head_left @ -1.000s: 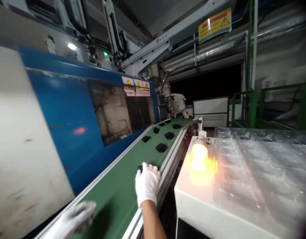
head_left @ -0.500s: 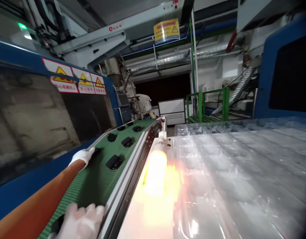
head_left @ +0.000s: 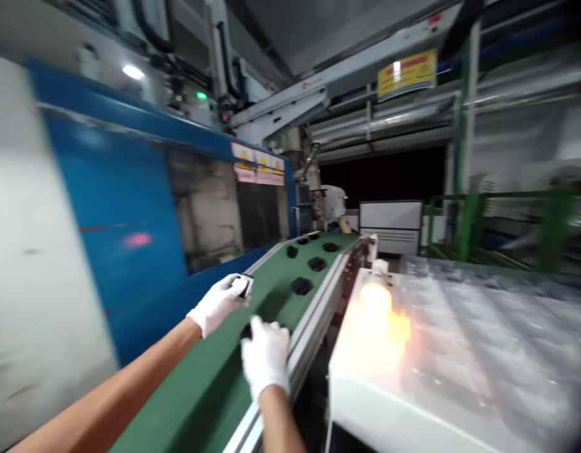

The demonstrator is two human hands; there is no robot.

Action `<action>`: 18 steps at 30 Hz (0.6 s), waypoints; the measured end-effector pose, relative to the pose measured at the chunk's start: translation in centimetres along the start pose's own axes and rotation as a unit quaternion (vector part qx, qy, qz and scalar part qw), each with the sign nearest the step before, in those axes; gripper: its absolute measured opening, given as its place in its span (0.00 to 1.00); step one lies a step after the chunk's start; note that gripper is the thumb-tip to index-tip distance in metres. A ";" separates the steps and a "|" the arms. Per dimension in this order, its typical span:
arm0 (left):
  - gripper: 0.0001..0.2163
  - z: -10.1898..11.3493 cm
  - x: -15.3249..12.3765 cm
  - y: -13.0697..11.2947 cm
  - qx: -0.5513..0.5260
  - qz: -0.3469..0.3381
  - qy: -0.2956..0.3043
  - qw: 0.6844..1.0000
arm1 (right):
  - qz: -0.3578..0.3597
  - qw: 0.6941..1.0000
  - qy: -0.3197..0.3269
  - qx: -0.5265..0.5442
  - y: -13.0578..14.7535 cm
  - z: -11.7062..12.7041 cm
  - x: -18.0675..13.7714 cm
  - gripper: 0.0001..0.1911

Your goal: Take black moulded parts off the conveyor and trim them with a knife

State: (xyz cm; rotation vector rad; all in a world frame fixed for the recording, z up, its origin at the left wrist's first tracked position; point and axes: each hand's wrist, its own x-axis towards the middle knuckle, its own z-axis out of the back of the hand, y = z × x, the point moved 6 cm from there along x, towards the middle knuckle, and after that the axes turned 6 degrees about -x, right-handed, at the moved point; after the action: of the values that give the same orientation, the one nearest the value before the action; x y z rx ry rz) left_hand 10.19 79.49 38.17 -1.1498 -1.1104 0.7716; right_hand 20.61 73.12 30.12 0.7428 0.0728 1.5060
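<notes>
Right now, low in the centre, the white-gloved right hand [head_left: 266, 358] presses down over a small black moulded part [head_left: 246, 331] on the green conveyor belt [head_left: 209, 384]. Just beyond, the white-gloved left hand [head_left: 218, 303] pinches another small black part [head_left: 243, 286]. Further up the belt, more black moulded pieces [head_left: 301, 285] lie apart.

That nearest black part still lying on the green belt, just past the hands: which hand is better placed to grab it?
Right, probably. The right hand hovers low over the belt on that part's side. The left hand already holds a black piece in its fingers.
</notes>
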 end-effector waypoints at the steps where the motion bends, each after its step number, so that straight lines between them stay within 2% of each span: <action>1: 0.11 0.4 -3.8 -0.9 -0.043 0.006 0.007 0.999 | 0.008 1.000 0.004 0.003 0.0 0.0 -0.3 0.20; 4: 0.16 1.9 -16.1 -2.9 -0.145 0.022 -0.011 0.989 | 0.019 0.998 0.022 0.050 -0.6 -0.5 -1.5 0.22; 7: 0.25 3.9 -29.1 -3.4 -0.227 0.034 -0.087 0.969 | -0.006 0.987 0.030 0.155 -0.9 -1.1 -3.6 0.24; 9: 0.29 5.1 -37.6 -3.0 -0.287 0.044 -0.142 0.946 | -0.019 0.970 0.018 0.242 0.1 -1.5 -6.5 0.27; 10: 0.28 5.6 -41.6 -2.7 -0.333 0.047 -0.162 0.928 | -0.034 0.958 0.007 0.286 0.8 -1.8 -8.7 0.30; 11: 0.25 5.9 -45.5 -2.6 -0.386 0.041 -0.179 0.904 | -0.054 0.942 0.006 0.331 1.9 -2.3 -11.4 0.34; 13: 0.17 6.5 -52.3 -2.7 -0.489 0.015 -0.202 0.849 | -0.083 0.906 0.061 0.411 4.9 -3.8 -18.1 0.38; 16: 0.06 7.8 -60.7 -2.9 -0.574 -0.016 -0.259 0.777 | -0.105 0.848 0.213 0.474 10.8 -6.3 -30.2 0.36; 17: 0.05 8.3 -63.1 -2.8 -0.596 -0.016 -0.278 0.753 | -0.124 0.814 0.273 0.498 12.7 -7.0 -34.4 0.34; 18: 0.05 8.7 -65.2 -2.7 -0.616 -0.019 -0.292 0.732 | -0.155 0.766 0.335 0.526 14.5 -7.6 -38.5 0.33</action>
State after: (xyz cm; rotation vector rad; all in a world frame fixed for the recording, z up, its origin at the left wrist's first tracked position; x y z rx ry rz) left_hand -18.00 21.90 23.10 -2.0171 -2.3492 0.2567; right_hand 0.25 39.52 15.90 0.9340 1.6214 1.2508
